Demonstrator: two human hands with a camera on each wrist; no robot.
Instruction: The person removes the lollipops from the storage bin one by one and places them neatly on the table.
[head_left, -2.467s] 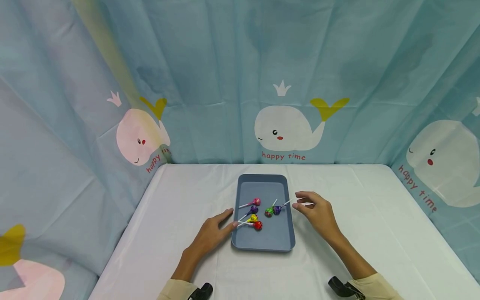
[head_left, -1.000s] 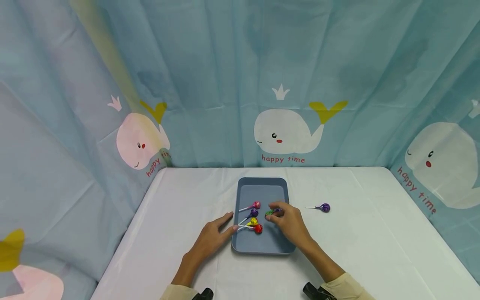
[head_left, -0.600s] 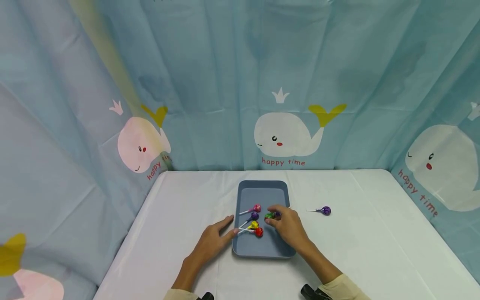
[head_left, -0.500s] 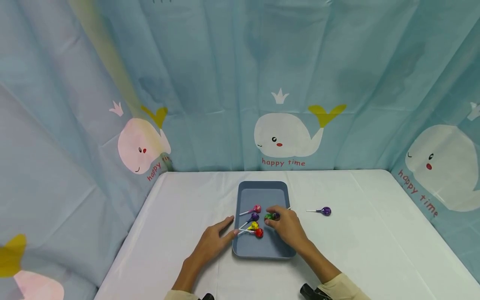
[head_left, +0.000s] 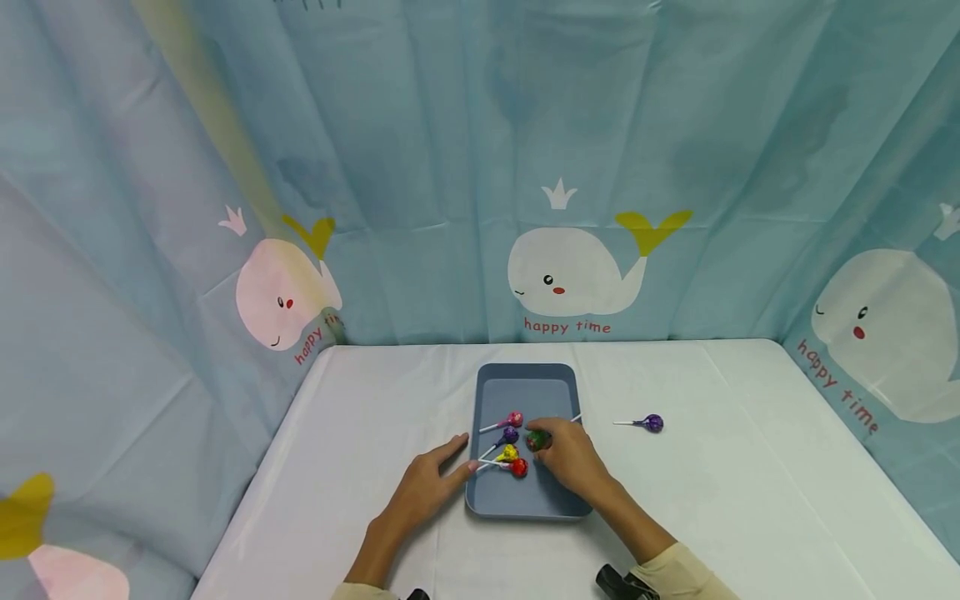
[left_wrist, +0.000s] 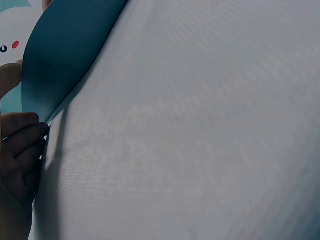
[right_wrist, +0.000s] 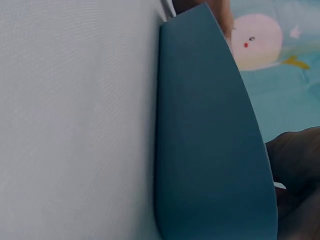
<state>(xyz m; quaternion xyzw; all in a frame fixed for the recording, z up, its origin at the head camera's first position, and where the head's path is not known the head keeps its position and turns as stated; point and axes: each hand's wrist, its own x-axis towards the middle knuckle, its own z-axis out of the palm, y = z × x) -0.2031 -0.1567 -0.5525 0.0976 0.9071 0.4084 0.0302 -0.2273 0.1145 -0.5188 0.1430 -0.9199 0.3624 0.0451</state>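
Note:
The blue-grey tray (head_left: 525, 503) lies on the white table. My left hand (head_left: 423, 487) rests at its left side, fingers fairly straight, the index fingertip and thumb right at the rim. The left wrist view shows fingers (left_wrist: 22, 140) beside the outer wall. My right hand (head_left: 576, 458) reaches over the right rim and pinches a green lollipop (head_left: 537, 439) between thumb and fingers. A white stick (head_left: 576, 417) shows behind this hand. Left in the tray lie a pink lollipop (head_left: 514, 419), a purple one (head_left: 510, 435), a yellow one (head_left: 510, 452) and a red one (head_left: 519, 468).
Another purple lollipop (head_left: 654, 423) lies on the table right of the tray, stick pointing left. A blue curtain (head_left: 435, 250) with whale prints hangs behind the table and along both sides.
A purple lollipop now lies on the table at the right. My right hand has moved from right of the tray onto the green lollipop, which shifts slightly left. My left hand stays at the rim.

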